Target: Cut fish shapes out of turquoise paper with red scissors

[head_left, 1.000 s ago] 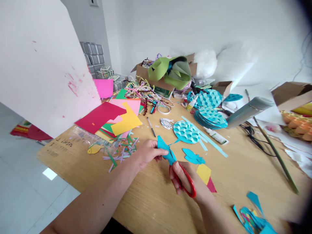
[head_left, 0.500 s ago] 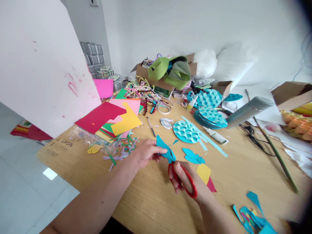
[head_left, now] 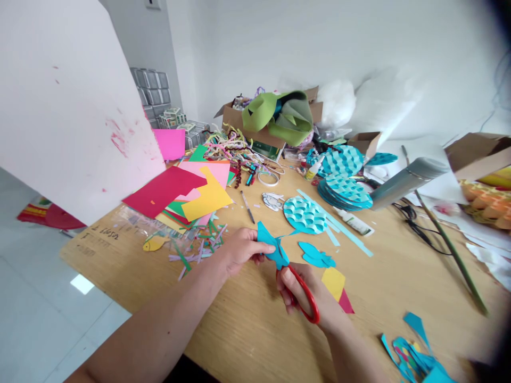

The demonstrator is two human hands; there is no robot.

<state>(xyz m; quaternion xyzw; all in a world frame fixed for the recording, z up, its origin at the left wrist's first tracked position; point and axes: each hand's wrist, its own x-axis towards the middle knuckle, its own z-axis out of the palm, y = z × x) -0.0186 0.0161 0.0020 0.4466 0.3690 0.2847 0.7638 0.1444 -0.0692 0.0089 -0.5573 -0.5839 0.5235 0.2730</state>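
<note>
My left hand [head_left: 240,250] pinches a teal paper cut-out [head_left: 270,244] just above the wooden table [head_left: 255,324]. Red-handled scissors [head_left: 305,295] are gripped in my right hand [head_left: 307,298], their blades reaching up into the lower edge of the teal paper. A thin teal strip curls off the piece to the right. On the table just right of it lies a teal paper fish shape [head_left: 316,256]. A yellow paper piece [head_left: 334,282] and a red triangle [head_left: 345,304] lie beside my right hand.
Coloured paper sheets [head_left: 187,194] and paper scraps [head_left: 197,247] lie at left under a large white board [head_left: 67,106]. Teal scalloped discs [head_left: 305,215], a glue tube [head_left: 353,222], a pencil [head_left: 247,207], a grey flask [head_left: 407,181], cardboard boxes [head_left: 271,119] and teal offcuts [head_left: 415,356] crowd the table.
The teal paper has turned slightly in my left hand as the scissors work along its lower edge. Both hands stay in nearly the same place.
</note>
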